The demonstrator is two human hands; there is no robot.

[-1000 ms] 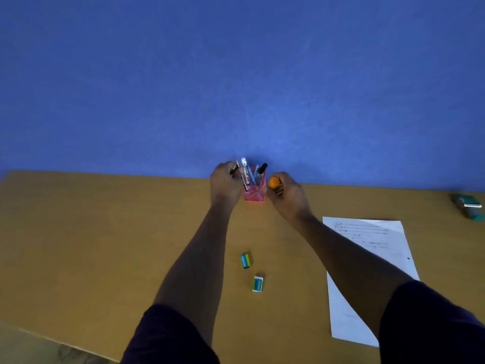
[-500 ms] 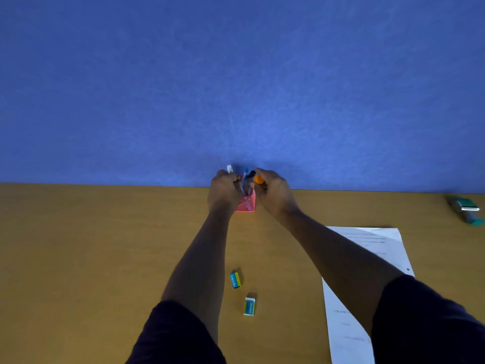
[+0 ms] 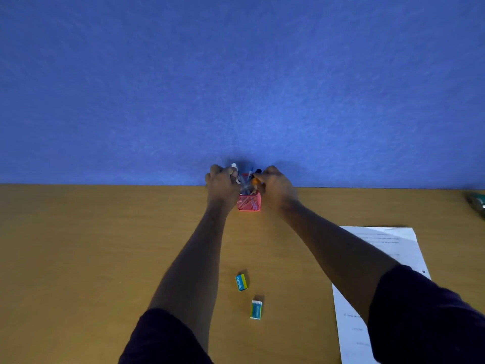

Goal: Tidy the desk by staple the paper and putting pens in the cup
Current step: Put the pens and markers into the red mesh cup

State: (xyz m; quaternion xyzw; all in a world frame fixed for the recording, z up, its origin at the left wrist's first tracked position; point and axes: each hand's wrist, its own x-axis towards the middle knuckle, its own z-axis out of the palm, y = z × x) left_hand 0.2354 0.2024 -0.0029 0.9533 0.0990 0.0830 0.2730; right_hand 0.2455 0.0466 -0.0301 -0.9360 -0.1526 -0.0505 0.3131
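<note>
- Both hands are at the pink mesh cup (image 3: 249,202), which stands at the far edge of the table (image 3: 78,245) against the blue wall (image 3: 236,74)
- The left hand (image 3: 221,183) has its fingers curled around a white pen (image 3: 235,171) sticking up beside the cup's left side
- The right hand (image 3: 275,186) pinches an orange-tipped pen (image 3: 254,181) over the cup's mouth, where several pens (image 3: 246,189) already stand
- To do this well, I'd say tip each pen upright and let it slide down among the others instead of forcing it, since the cup looks light and crowded
- One hand steadying the rim would probably keep it from tipping toward the wall
- The paper (image 3: 380,245) lies flat to the right, partly under the right forearm, and seems not yet stapled
- What looks like the stapler (image 3: 476,202) sits at the far right edge, blurred
- Two small boxes (image 3: 241,282) lie nearer the person, well apart from the cup
</note>
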